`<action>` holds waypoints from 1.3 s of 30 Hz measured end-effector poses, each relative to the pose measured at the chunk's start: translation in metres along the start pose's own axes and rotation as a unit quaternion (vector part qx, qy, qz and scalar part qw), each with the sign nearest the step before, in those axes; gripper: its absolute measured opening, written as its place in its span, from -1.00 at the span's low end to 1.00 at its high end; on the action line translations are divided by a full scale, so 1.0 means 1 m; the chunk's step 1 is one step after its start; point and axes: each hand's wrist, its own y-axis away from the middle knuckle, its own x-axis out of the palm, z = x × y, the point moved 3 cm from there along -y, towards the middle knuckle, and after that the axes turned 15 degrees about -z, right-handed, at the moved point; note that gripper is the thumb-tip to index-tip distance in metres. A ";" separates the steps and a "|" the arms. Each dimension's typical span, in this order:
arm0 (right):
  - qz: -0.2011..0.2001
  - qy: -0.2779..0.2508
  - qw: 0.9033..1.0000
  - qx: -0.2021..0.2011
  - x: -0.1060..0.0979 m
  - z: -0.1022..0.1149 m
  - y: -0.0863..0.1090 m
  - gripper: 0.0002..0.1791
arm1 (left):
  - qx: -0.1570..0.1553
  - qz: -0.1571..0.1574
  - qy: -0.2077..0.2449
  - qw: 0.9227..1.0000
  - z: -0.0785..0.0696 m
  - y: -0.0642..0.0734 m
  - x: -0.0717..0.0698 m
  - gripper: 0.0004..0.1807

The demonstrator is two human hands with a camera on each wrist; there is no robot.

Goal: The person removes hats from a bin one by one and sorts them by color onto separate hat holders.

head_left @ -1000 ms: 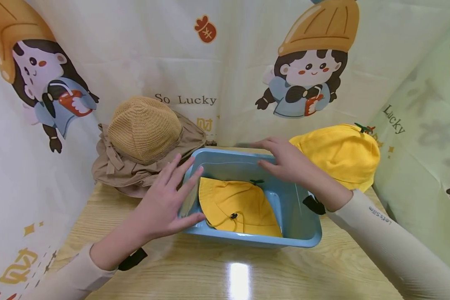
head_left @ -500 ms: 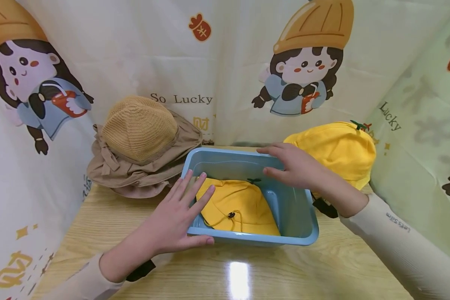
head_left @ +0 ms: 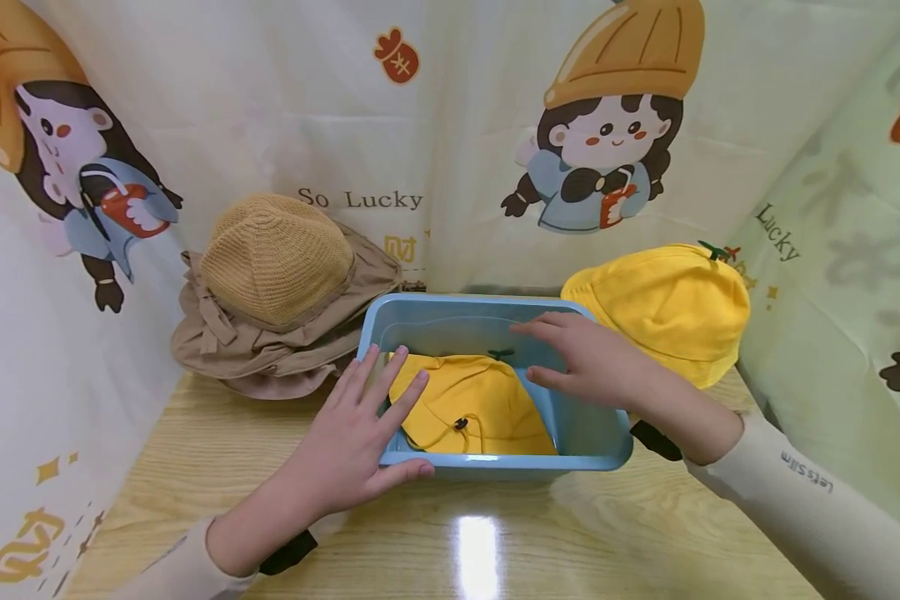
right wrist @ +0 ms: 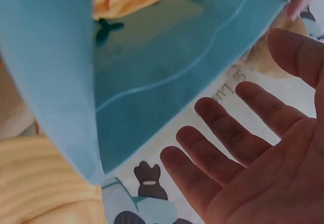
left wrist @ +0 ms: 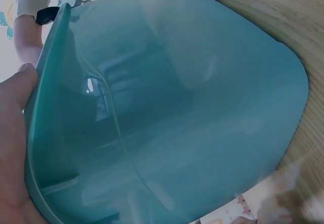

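A blue plastic bin (head_left: 504,468) stands on the table with a yellow bucket hat (head_left: 487,400) inside. The hat has a black cord stopper and a green sprout on its crown. My left hand (head_left: 356,437) rests at the bin's near left corner, fingers spread and straight. In the left wrist view its thumb lies at the rim of the bin (left wrist: 192,92). My right hand (head_left: 596,358) hovers over the bin's right part, palm down, holding nothing. The right wrist view shows its fingers (right wrist: 230,128) extended and apart, beside the bin wall (right wrist: 45,57).
Left of the bin, a tan knitted hat (head_left: 277,258) sits on a brown wide-brimmed hat (head_left: 285,354). Another yellow hat (head_left: 667,308) with a sprout lies behind right. A patterned curtain (head_left: 465,125) rises behind the wooden table (head_left: 390,550).
My left hand has come down and right onto the bin's near left corner. My right hand has moved from the back rim toward me and right. The bin's near rim appears slightly higher.
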 end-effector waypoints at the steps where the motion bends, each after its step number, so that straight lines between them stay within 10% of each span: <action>1: 0.001 0.004 1.000 -0.005 0.002 0.001 0.002 -0.37 | -0.003 -0.001 -0.001 1.000 0.000 0.000 0.000 0.03; 14: 0.053 0.077 0.994 -0.051 0.017 0.017 0.016 -0.41 | -0.007 0.007 -0.011 1.000 0.001 -0.001 0.001 0.01; 20: 0.161 0.088 0.980 -0.076 0.028 0.020 0.019 -0.46 | -0.001 0.003 -0.005 1.000 0.001 -0.002 0.002 -0.02; 27: 0.349 0.083 0.930 -0.083 0.051 0.032 0.012 -0.60 | 0.000 0.004 -0.001 1.000 0.002 -0.001 0.003 -0.04; 39: 0.476 0.189 0.852 -0.113 0.080 0.048 -0.005 -0.52 | -0.003 0.000 0.008 1.000 0.001 -0.001 0.004 -0.06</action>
